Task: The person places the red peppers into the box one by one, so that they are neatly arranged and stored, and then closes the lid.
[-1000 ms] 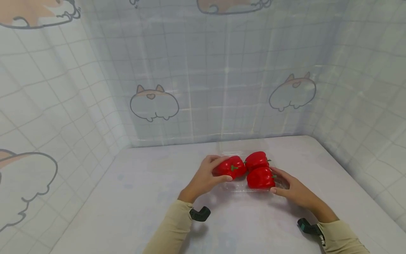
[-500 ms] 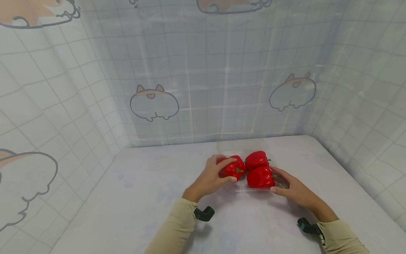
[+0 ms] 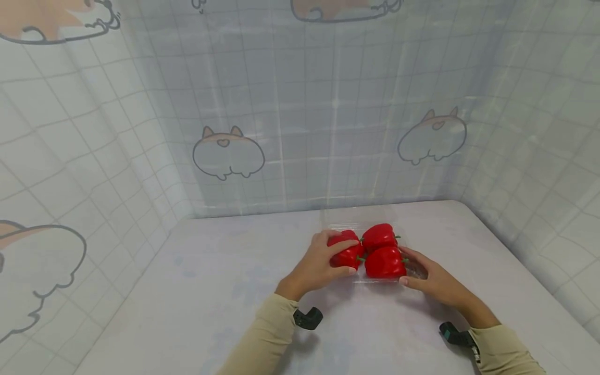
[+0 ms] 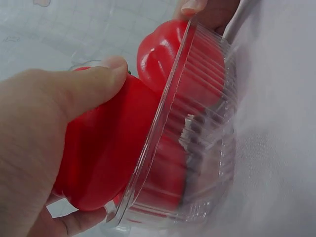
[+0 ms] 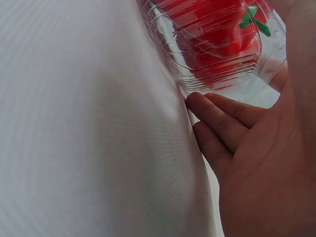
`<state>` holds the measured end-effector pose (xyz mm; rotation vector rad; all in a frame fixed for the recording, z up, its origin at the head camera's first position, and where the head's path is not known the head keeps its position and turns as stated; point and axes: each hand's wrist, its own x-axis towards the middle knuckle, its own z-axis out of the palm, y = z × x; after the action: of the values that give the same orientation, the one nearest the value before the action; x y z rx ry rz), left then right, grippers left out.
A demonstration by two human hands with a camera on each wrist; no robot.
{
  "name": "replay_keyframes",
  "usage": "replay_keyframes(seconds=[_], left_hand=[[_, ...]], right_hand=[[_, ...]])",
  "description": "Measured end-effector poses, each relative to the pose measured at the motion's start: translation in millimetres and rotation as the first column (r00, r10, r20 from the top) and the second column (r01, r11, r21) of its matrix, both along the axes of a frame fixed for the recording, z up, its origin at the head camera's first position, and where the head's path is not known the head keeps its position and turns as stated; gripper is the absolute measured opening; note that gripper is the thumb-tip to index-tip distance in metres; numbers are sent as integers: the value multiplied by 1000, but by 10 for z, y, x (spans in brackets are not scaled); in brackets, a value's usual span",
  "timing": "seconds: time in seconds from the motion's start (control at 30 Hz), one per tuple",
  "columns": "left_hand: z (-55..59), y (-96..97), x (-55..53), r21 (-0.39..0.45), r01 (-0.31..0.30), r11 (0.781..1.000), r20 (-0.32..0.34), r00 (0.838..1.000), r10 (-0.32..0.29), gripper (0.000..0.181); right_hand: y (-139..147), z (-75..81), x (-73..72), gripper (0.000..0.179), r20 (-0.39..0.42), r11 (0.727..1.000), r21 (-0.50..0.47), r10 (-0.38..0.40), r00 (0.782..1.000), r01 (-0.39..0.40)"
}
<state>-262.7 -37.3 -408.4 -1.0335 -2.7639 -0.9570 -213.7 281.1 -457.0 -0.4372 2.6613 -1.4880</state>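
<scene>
Shifted since the earlier frames: the left hand (image 3: 321,260) and its red bell pepper (image 3: 347,255), both toward 3 o'clock, the green stem swung round to about 4 o'clock. The rest I log as unmoved.

Item: clear plastic container (image 4: 210,143), ribbed walls, on the white tabletop (image 3: 220,271). Clear lid (image 3: 358,214) apparently hinged, lying open toward 12 o'clock.

Item: held pepper, container's 9 o'clock, touching its neighbours. Left thumb and fingers are wrapped round it; it rises above the rim, and I cannot tell whether it touches the floor.

Item: far pepper (image 3: 378,237), at 1 o'clock, inside, loose.

Item: near pepper (image 3: 385,263), at 4 o'clock, inside, against the far one.

Item: right hand (image 3: 433,281), at 4 o'clock, thumb and forefinger holding the container's end, lower fingers extended beside its base.

Progress, by my judgement: two peppers placed, the third nearly seated. Outstanding: the left hand has not let go, and the lid is not closed.
</scene>
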Motion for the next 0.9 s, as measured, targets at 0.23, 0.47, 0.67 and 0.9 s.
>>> replay_keyframes(seconds=[0.23, 0.47, 0.67, 0.9], left_hand=[[7, 61, 23, -40, 13, 999, -53, 998, -16, 67], [-1, 126, 42, -152, -25, 988, -154, 988, 1, 68], [-22, 146, 55, -206, -48, 977, -218, 976, 2, 70], [55, 120, 90, -214, -21, 977, -199, 980, -23, 62]], right_hand=[[13, -54, -45, 86, 5, 1000, 9, -10, 1000, 10], [-2, -59, -49, 87, 9, 1000, 13, -24, 1000, 24], [-3, -67, -49, 88, 12, 999, 17, -27, 1000, 27], [-1, -61, -46, 89, 18, 999, 18, -28, 999, 27]])
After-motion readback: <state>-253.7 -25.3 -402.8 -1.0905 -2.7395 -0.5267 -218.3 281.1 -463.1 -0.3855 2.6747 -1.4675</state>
